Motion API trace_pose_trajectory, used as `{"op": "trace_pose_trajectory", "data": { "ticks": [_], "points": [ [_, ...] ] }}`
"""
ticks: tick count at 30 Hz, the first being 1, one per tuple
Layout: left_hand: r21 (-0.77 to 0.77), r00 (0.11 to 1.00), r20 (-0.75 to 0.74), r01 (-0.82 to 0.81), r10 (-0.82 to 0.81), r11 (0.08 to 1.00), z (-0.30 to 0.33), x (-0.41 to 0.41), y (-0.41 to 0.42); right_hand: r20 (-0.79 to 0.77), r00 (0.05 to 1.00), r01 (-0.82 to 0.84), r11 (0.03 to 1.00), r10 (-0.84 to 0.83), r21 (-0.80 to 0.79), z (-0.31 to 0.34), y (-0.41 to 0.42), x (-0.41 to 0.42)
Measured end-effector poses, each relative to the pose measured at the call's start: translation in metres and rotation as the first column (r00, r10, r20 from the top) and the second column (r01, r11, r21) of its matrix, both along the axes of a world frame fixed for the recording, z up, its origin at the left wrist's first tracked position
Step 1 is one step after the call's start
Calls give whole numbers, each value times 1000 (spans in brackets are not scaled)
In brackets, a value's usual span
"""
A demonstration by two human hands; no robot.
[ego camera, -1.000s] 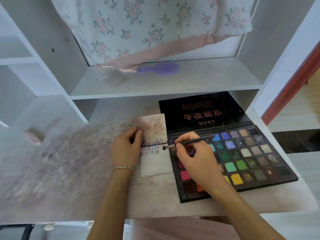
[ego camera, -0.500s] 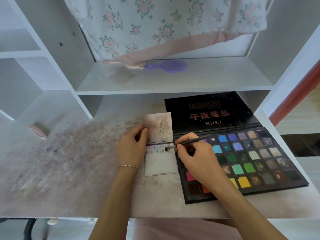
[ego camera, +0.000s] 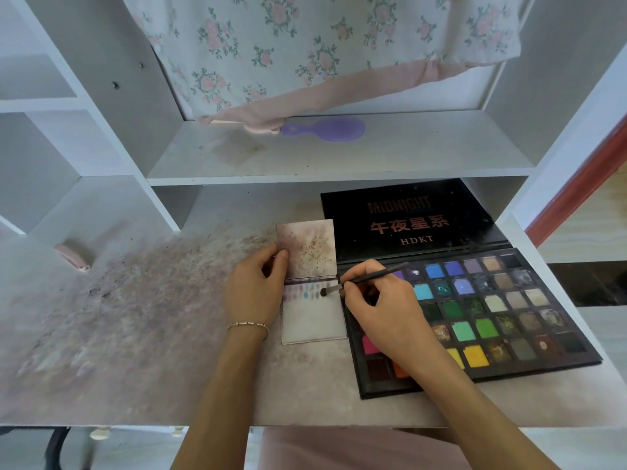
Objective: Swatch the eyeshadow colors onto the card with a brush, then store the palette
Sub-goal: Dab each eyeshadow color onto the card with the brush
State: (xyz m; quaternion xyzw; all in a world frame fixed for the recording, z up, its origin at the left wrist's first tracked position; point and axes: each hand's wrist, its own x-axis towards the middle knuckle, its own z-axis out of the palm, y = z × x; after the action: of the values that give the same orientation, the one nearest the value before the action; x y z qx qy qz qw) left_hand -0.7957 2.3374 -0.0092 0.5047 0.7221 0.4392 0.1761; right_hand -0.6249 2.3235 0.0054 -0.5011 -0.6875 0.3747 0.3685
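On the table, the card [ego camera: 314, 313] lies just left of the open palette [ego camera: 475, 320]. Right hand [ego camera: 383, 310] pinches the brush [ego camera: 366, 281], tip on the swatch row; left hand [ego camera: 252, 290] pinches the card's left edge. Risk: overlapping strokes muddy neighbouring swatches.

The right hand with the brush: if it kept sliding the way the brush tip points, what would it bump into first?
The right hand aims the brush leftward across the card. Going straight on, the tip would probably first meet the left hand, which holds the card's edge. How high the tip sits is unclear.
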Motion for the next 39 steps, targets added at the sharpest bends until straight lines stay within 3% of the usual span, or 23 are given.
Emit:
{"op": "trace_pose_trajectory", "data": {
  "ticks": [16,24,30,35,39],
  "points": [
    [8,999,-32,3,-3,1000,2,0,0,22,1000,3,1000,-3,-1,0,1,-1],
    [8,1000,-28,8,-8,1000,2,0,-1,-204,975,111,989,-90,95,2,-1,3],
    [-36,1000,13,9,-8,999,7,4,-7,-282,950,190,968,-138,167,6,-14,17],
    [-42,978,-207,-22,13,999,12,14,-41,-259,937,288,936,-232,201,8,-26,49],
    [-24,942,-304,143,-144,989,16,40,-79,-271,915,359,911,-300,202,5,-38,75]
  ]
}}
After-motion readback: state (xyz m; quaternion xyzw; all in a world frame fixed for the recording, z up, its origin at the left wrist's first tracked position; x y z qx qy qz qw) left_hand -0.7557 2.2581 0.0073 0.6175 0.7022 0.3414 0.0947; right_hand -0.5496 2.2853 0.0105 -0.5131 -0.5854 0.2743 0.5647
